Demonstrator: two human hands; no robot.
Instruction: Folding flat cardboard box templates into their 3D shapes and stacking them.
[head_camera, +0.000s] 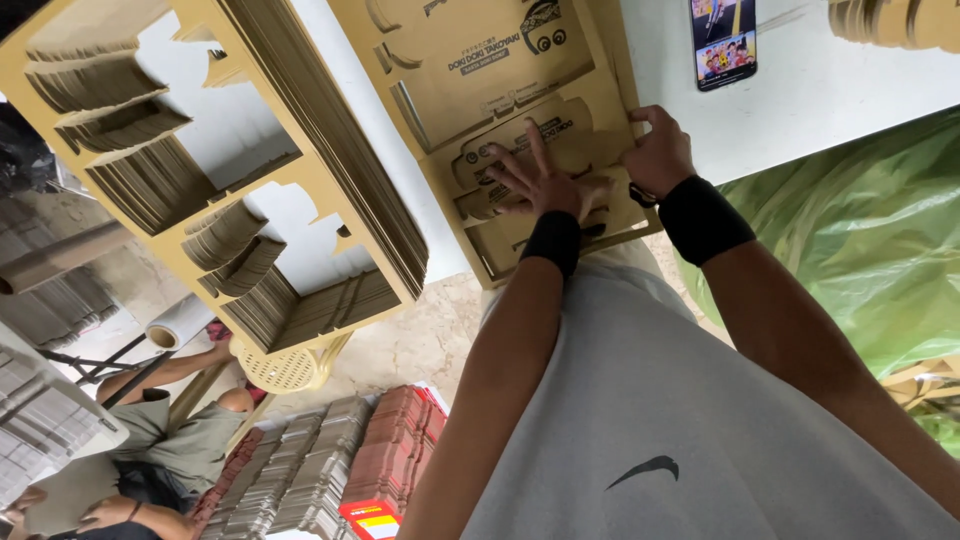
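A tan die-cut cardboard sheet (480, 70) with dark printing lies on a white table (830, 90) in front of me. My left hand (540, 180) lies flat on the sheet's near part with its fingers spread, holding nothing. My right hand (655, 150) is curled on the sheet's right edge and pinches it. Both wrists wear black bands, and my grey shirt fills the bottom of the view.
A thick stack of die-cut cardboard frames (250, 150) overhangs the table's left side. A phone (722, 40) lies at the back, with more cardboard (890, 20) beyond. A green plastic bag (860, 220) is at right. On the floor are folded carton stacks (320, 470) and a seated person (160, 440).
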